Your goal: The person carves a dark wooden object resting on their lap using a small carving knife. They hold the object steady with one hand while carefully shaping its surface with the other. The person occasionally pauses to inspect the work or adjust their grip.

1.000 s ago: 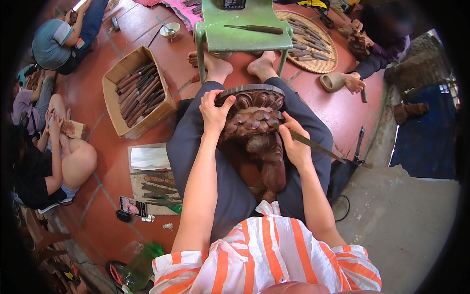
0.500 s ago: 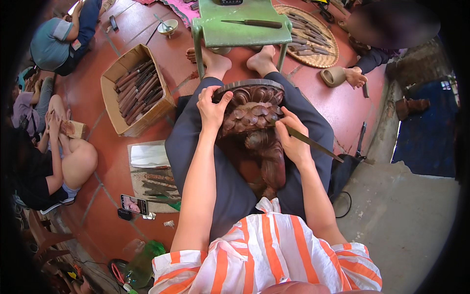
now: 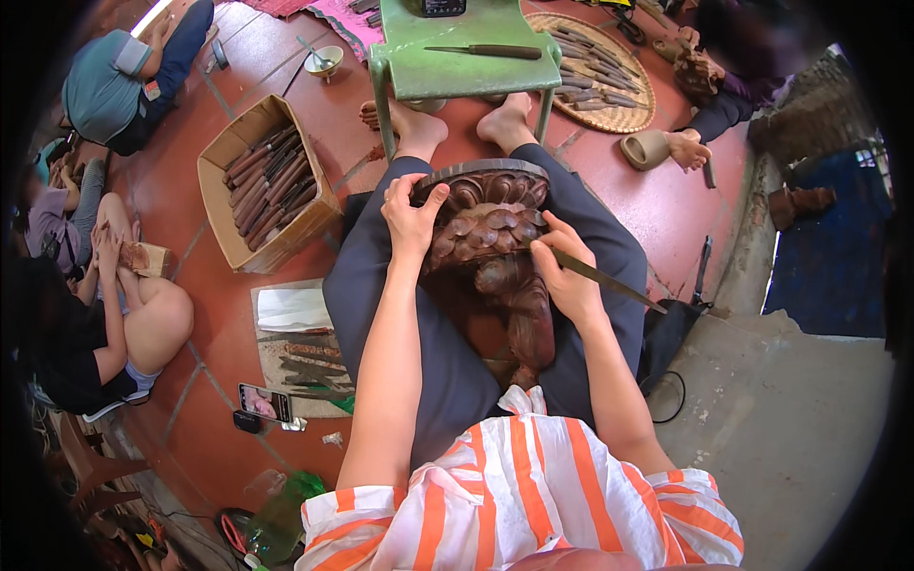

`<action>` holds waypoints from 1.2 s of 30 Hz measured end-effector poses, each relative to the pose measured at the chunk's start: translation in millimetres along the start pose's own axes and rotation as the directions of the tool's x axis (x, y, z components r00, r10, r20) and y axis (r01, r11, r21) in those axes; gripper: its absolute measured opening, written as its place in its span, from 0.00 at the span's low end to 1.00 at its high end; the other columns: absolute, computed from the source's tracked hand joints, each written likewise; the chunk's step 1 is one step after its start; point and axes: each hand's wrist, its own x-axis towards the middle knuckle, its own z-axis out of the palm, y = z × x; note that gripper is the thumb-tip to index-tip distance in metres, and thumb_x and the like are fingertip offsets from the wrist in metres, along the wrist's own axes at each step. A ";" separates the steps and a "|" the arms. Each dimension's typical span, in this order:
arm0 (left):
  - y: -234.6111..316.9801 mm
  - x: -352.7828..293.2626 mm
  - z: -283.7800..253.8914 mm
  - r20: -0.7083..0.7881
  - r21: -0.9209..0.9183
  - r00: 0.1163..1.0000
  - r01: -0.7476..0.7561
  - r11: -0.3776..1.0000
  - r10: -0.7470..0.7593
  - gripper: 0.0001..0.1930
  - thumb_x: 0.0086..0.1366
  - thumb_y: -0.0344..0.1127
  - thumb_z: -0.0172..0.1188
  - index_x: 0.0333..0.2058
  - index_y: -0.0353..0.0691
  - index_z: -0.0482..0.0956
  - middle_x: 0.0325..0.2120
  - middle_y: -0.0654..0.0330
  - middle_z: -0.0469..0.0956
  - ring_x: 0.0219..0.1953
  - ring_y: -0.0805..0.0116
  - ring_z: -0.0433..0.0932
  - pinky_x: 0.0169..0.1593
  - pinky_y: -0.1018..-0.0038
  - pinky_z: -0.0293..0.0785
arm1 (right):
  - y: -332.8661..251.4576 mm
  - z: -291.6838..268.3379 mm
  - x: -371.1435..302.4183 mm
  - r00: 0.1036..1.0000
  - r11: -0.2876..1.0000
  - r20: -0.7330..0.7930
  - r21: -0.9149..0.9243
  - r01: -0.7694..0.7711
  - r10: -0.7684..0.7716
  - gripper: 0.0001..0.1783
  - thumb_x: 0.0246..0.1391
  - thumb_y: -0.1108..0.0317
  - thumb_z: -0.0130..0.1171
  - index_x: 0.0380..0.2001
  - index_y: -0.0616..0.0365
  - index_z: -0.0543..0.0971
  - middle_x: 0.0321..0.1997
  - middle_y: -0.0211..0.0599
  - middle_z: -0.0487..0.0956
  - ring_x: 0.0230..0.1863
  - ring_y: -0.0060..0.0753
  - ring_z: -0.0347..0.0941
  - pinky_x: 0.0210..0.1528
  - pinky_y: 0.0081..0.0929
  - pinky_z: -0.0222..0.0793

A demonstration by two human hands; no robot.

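Observation:
A dark brown carved wooden piece (image 3: 487,228), with layered scales and a curved leg, rests between my knees. My left hand (image 3: 412,214) is closed on its upper left rim, thumb on the near side. In my right hand (image 3: 566,271) is a long flat metal file (image 3: 609,281), its free end pointing down to the right. The fingers of that hand pinch it beside the right edge of the scales, and its front end meets the carving there. My fingers partly hide the contact spot.
Ahead stands a green plastic stool (image 3: 466,71) with a knife (image 3: 484,51) on it. A cardboard box (image 3: 221,219) of wooden-handled tools is at left; a woven tray (image 3: 640,112) of tools lies far right. A phone (image 3: 265,403) sits near a mat. Other people sit at both sides.
The view has shifted slightly. My hands, the file and the carving keep nearly the same positions. At far right, the other person's hand with a brown piece shows more.

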 end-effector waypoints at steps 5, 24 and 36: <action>2.4 0.7 0.2 -0.011 0.005 1.000 -0.014 1.000 0.014 0.27 0.52 0.58 0.68 0.34 0.38 0.78 0.29 0.58 0.76 0.36 0.56 0.74 0.42 0.61 0.69 | 5.5 -6.7 3.1 0.998 1.000 0.052 0.012 -0.018 0.018 0.07 0.52 0.71 0.60 0.30 0.66 0.79 0.51 0.57 0.76 0.50 0.49 0.76 0.47 0.33 0.71; -0.6 3.6 1.5 0.003 0.007 1.000 0.020 1.000 -0.020 0.27 0.51 0.59 0.68 0.35 0.38 0.79 0.31 0.57 0.77 0.39 0.54 0.75 0.45 0.61 0.70 | 9.8 -7.9 5.2 0.998 0.999 0.050 0.043 0.023 -0.025 0.09 0.52 0.70 0.60 0.30 0.66 0.80 0.51 0.54 0.76 0.52 0.46 0.74 0.50 0.31 0.69; 0.9 3.4 -0.5 0.007 0.052 1.000 -0.003 0.999 0.003 0.26 0.52 0.58 0.67 0.36 0.39 0.79 0.31 0.57 0.77 0.40 0.54 0.75 0.45 0.61 0.69 | 7.8 -9.0 5.5 0.996 0.996 0.078 0.082 -0.046 0.039 0.09 0.53 0.69 0.60 0.32 0.66 0.80 0.52 0.51 0.76 0.51 0.43 0.74 0.52 0.32 0.66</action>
